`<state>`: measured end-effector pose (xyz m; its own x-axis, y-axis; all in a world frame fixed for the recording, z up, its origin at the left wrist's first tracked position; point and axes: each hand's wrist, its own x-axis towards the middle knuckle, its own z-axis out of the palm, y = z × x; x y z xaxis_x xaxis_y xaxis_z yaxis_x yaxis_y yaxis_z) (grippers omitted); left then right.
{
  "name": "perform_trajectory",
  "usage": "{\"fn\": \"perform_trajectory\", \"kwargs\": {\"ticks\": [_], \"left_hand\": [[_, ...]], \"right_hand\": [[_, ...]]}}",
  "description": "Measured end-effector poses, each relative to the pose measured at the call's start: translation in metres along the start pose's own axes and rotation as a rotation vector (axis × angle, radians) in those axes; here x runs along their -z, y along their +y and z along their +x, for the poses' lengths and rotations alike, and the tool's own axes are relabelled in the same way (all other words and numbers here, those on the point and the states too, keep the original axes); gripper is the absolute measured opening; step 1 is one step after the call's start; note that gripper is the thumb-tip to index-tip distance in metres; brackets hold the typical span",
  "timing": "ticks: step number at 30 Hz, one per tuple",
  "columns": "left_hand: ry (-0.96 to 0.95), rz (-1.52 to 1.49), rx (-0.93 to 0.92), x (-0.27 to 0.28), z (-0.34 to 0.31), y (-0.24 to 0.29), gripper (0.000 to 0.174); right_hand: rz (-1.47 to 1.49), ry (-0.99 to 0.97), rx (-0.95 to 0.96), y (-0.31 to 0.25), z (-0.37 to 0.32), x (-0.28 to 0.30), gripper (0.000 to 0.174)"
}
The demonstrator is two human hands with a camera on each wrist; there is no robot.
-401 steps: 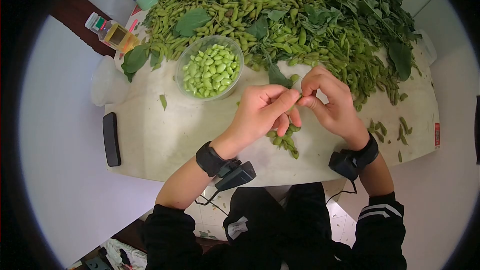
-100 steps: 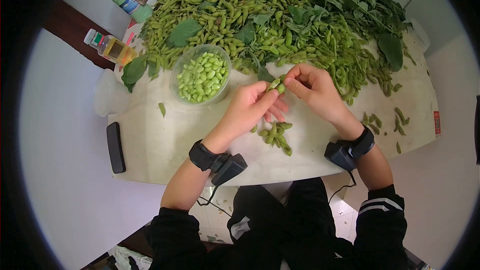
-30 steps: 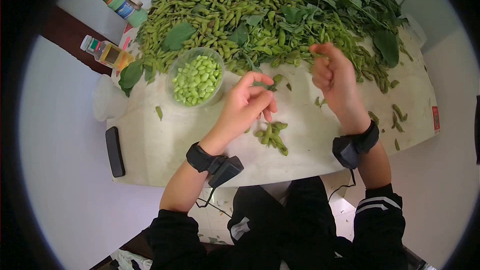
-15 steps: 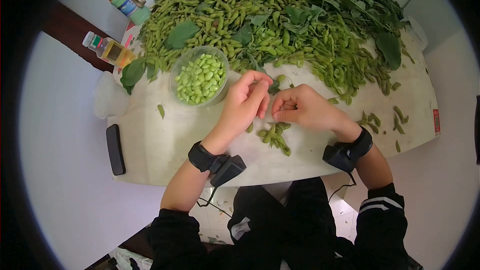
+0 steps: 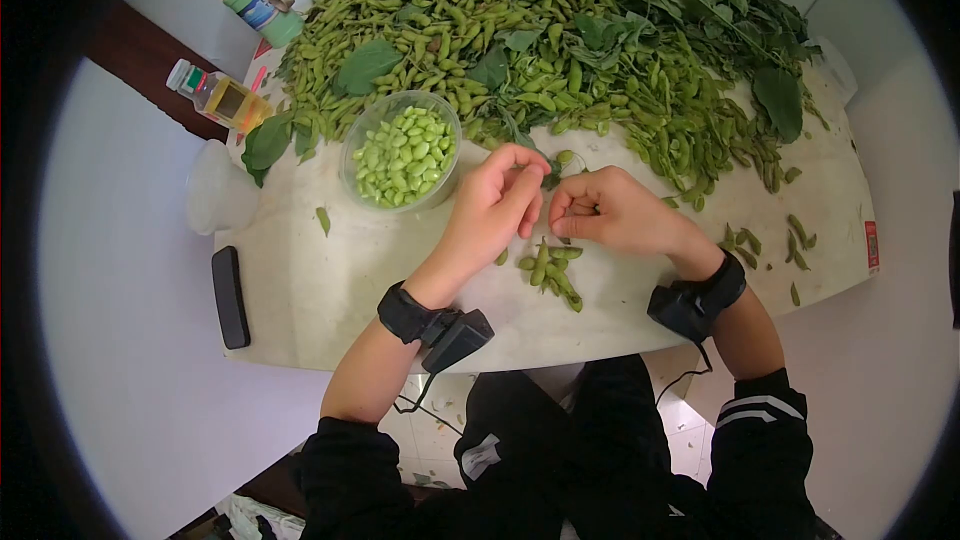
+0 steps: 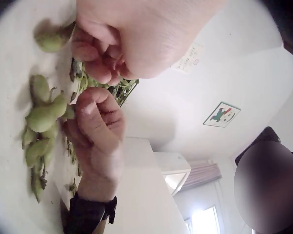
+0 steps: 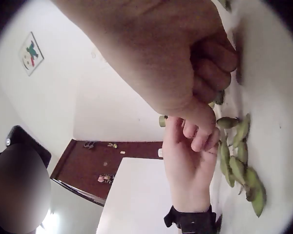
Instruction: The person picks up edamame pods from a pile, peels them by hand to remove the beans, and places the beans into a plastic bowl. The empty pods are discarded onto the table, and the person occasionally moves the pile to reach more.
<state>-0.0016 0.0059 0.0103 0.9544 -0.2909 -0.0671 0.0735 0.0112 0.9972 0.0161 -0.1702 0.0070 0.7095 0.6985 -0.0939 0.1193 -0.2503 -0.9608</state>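
In the head view my right hand (image 5: pixel 620 212) is low over a small cluster of green soybean pods (image 5: pixel 553 275). Its thumb and forefinger pinch a pod (image 6: pixel 69 112), mostly covered by the fingers in the left wrist view. My left hand (image 5: pixel 497 198) hovers just left of it, fingers loosely bent, with nothing visible between them. Shelled soybeans (image 5: pixel 405 155) fill much of a clear round tub (image 5: pixel 350 190) to the left of that hand. A single pod (image 6: pixel 53 41) lies near the left hand.
A large heap of pods (image 5: pixel 440 30) and leafy stems (image 5: pixel 720 0) covers the table's far side. Loose pods (image 5: pixel 797 240) lie at the right. Along the left are a phone (image 5: pixel 230 297), a white container (image 5: pixel 220 190), an oil bottle (image 5: pixel 225 100) and a green bottle (image 5: pixel 258 5).
A split pod was between both hands about three seconds ago. The right hand then swung right, near the heap, and came back down to the small cluster. The left hand's fingers drew in.
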Motion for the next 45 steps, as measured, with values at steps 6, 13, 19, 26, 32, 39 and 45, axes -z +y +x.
{"fn": "perform_trajectory", "kwargs": {"ticks": [6,13,19,26,32,39,45], "left_hand": [[-0.019,0.024,-0.017,0.001,0.001,-0.002,0.014],[-0.025,0.041,0.012,-0.001,0.001,-0.001,0.013],[-0.003,0.043,-0.038,-0.001,0.000,0.000,0.014],[-0.056,0.124,-0.081,0.000,-0.003,0.004,0.018],[-0.054,0.110,-0.069,0.000,-0.003,0.003,0.017],[-0.075,0.068,-0.169,-0.002,-0.003,0.003,0.023],[-0.055,0.116,-0.139,0.000,-0.003,0.004,0.015]], "right_hand": [[-0.220,-0.157,0.046,-0.018,-0.004,0.003,0.009],[-0.165,0.080,0.065,-0.007,-0.002,-0.001,0.015],[-0.066,0.251,0.015,-0.009,-0.004,0.012,0.009],[-0.023,0.243,-0.030,-0.013,-0.005,0.015,0.013],[-0.127,0.194,0.043,-0.013,-0.005,0.016,0.029],[-0.080,0.220,0.043,-0.009,-0.004,0.015,0.031],[0.096,0.090,-0.017,-0.008,-0.003,0.015,0.037]]}}
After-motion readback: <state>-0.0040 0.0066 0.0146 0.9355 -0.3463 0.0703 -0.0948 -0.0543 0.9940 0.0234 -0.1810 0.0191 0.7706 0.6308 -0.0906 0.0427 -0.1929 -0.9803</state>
